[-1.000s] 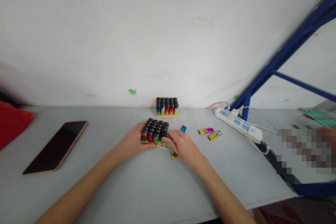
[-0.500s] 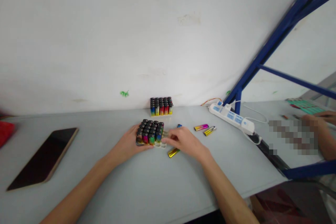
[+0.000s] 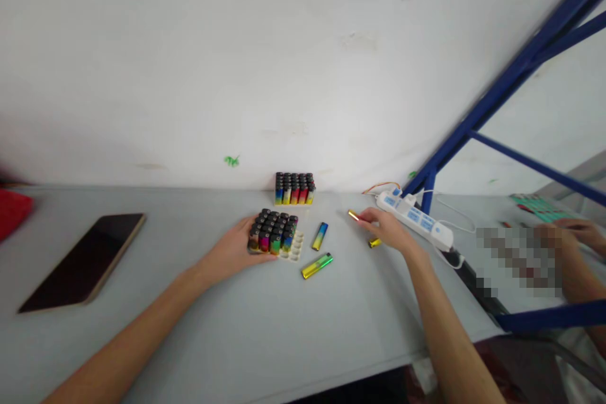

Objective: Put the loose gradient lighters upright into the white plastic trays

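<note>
My left hand (image 3: 239, 243) is closed around the left side of a white tray (image 3: 297, 246) packed with colourful lighters (image 3: 272, 230) standing upright. Along the tray's right side a column of round slots shows bare. Over on the right, my right hand (image 3: 383, 226) pinches a shiny gold lighter (image 3: 353, 215) by one end. Under that hand's wrist side lies a yellow lighter (image 3: 374, 243), partly covered. Between the tray and my right hand, a blue and yellow lighter (image 3: 320, 236) and a green and yellow lighter (image 3: 317, 266) lie flat on the table.
A second full tray of lighters (image 3: 294, 189) stands by the wall. A white power strip (image 3: 416, 218) with cables lies at the right, beside a blue metal frame (image 3: 473, 117). A phone (image 3: 85, 262) lies at the left. Another person's hands (image 3: 568, 240) are at far right.
My right hand has left the tray's right side and moved right, where it now pinches a lighter from the table. My left hand stays on the tray.
</note>
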Demonstrator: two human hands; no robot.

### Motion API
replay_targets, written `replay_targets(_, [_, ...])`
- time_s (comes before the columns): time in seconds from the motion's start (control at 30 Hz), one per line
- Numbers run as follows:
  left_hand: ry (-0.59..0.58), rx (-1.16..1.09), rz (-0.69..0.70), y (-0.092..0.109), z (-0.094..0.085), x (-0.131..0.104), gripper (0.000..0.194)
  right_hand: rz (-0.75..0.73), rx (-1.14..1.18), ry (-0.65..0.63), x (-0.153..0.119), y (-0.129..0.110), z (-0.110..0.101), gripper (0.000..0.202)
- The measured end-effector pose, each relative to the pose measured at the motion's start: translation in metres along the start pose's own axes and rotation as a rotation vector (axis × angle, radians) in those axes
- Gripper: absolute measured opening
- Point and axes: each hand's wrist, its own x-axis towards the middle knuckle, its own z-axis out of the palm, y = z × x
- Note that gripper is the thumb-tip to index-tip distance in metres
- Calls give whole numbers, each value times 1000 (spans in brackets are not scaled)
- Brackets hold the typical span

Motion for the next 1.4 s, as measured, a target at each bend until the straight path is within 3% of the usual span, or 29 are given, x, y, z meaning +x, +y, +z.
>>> replay_targets(0.13, [-23, -5, -27, 6, -1, -1, 92, 7, 289, 121, 7, -23, 21, 64])
replay_targets(0.27, [-37, 1, -17, 7, -2, -3, 90, 45, 663, 177, 15, -59, 58, 68])
replay_targets(0.37, [-35, 16, -9, 6, -1, -4, 90, 101, 848, 152, 15, -82, 91, 70])
replay_targets(0.53, [-52, 19, -21, 6, -1, -4, 92, 115, 912, -38, -5, -99, 128, 70])
replay_targets(0.77, [-27, 52, -26, 1, 2, -5, 96, 169, 875, -213, -23, -108, 129, 70])
replay_targets(1.0, [-46, 59, -46, -2, 3, -5, 96, 298, 796, -69, -22, -108, 138, 79])
replay_targets(1.23, [-27, 61, -44, -4, 2, -5, 94, 320, 678, 20, -19, -102, 142, 59])
replay_targets(1.4, [-26, 66, -40, -7, 3, -5, 91, 302, 730, 61, -21, -101, 143, 78])
